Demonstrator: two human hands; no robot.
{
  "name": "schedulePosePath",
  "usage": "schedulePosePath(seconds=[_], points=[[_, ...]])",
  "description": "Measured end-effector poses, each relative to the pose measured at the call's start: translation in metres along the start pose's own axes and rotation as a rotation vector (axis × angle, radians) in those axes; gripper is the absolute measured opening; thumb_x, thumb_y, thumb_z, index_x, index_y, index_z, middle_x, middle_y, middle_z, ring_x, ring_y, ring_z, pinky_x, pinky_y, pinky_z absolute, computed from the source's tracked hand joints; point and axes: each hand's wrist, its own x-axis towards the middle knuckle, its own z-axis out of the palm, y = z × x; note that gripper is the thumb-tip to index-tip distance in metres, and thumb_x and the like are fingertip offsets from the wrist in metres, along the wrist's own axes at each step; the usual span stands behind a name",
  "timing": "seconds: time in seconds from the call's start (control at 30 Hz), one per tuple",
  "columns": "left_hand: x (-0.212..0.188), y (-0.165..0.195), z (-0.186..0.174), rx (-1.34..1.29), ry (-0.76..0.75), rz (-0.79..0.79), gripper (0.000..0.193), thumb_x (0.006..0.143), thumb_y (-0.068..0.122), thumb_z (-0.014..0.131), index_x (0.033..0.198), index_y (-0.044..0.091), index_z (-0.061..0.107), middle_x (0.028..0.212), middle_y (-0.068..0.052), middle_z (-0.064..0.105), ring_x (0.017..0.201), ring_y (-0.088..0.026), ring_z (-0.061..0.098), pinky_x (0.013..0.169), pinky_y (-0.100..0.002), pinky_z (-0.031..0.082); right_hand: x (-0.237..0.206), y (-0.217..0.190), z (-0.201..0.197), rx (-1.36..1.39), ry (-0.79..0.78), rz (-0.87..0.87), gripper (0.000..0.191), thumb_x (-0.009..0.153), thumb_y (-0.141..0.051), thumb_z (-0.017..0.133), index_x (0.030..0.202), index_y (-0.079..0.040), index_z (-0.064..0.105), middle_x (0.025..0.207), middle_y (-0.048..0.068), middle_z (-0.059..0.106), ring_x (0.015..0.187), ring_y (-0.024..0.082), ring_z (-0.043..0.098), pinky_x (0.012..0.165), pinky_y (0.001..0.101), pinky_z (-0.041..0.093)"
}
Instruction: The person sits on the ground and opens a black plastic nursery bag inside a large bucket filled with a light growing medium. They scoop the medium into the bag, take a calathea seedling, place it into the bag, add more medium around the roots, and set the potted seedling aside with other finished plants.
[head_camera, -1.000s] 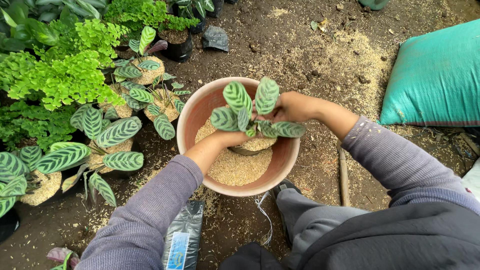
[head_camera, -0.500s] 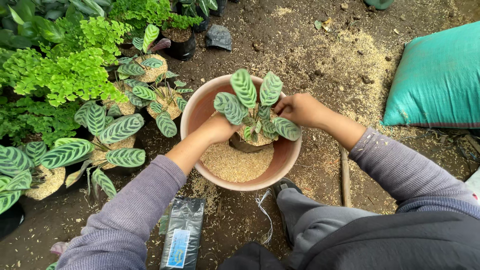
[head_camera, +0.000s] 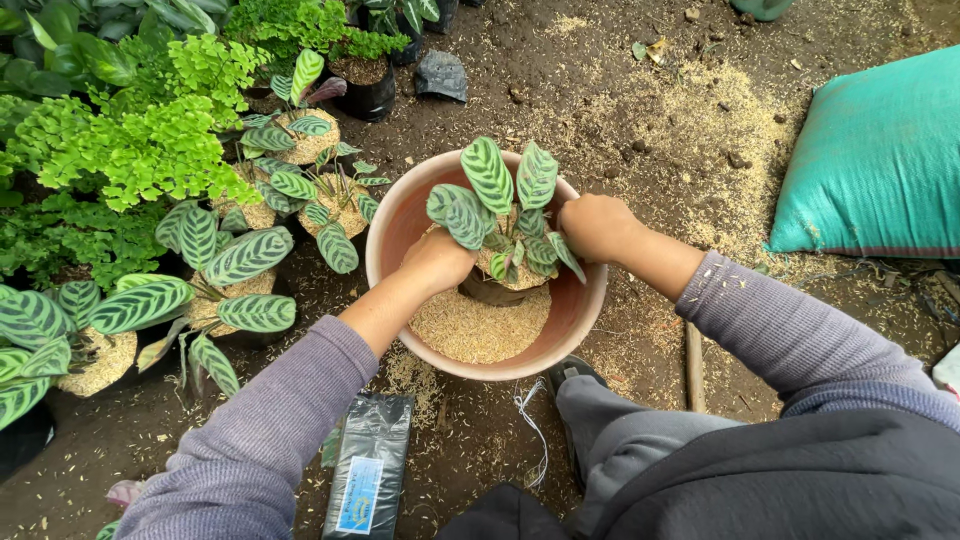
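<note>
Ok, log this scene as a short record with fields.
left hand: grips the left side of the potted plant
right hand: grips its right side
plant: striped green leaves, held above the basin
basin: terracotta colour, holds husks
ground: black bag near the knees, teal sack at right, more plants at left

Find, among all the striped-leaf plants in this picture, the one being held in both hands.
It is the small striped-leaf plant over the terracotta basin, gripped between the left hand and right hand. The other striped plants stand untouched on the soil to the left.
</note>
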Motion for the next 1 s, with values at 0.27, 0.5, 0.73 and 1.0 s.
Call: schedulePosePath(seconds=[0.27,0.5,0.73,1.0], points=[[0.013,-0.009,0.013,-0.015,-0.027,0.078,0.048,0.097,0.036,0.047,0.139,0.016,0.057,0.136,-0.016,0.065,0.124,-0.035,0.063,0.104,-0.047,0.051,-0.004,0.010,-0.028,0.160,-0.070,0.111,0.018,0.095,-0.032,0.064,0.102,-0.024,0.078,0.082,0.007,0.077,0.072,0.024,0.075,0.067,0.0407,0.061],[0.008,-0.013,0.011,0.247,-0.017,0.185,0.054,0.095,0.043,0.058,0.145,0.025,0.050,0.140,-0.009,0.061,0.123,-0.033,0.061,0.100,-0.046,0.052,-0.028,-0.009,-0.080,0.014,-0.014,0.113,0.036,0.100,-0.047,0.062,0.104,-0.016,0.078,0.081,0.006,0.076,0.070,0.021,0.074,0.064,0.0372,0.061],[0.003,0.008,-0.041,0.001,-0.165,0.365,0.079,0.066,0.044,0.092,0.134,0.017,0.059,0.128,-0.008,0.070,0.115,-0.026,0.068,0.101,-0.039,0.052,-0.077,-0.046,-0.097,0.444,-0.428,-0.425,0.029,0.094,-0.035,0.061,0.111,-0.017,0.077,0.094,0.001,0.082,0.078,0.016,0.078,0.076,0.0344,0.060],[0.016,0.032,-0.030,-0.241,-0.069,0.497,0.051,0.080,0.035,0.082,0.125,0.013,0.069,0.120,-0.007,0.075,0.109,-0.022,0.072,0.097,-0.035,0.055,-0.011,-0.149,0.034,0.223,-0.042,-0.797,0.091,0.077,0.009,0.063,0.155,-0.035,0.043,0.164,0.022,0.025,0.129,0.044,0.051,0.100,0.0456,0.049]])
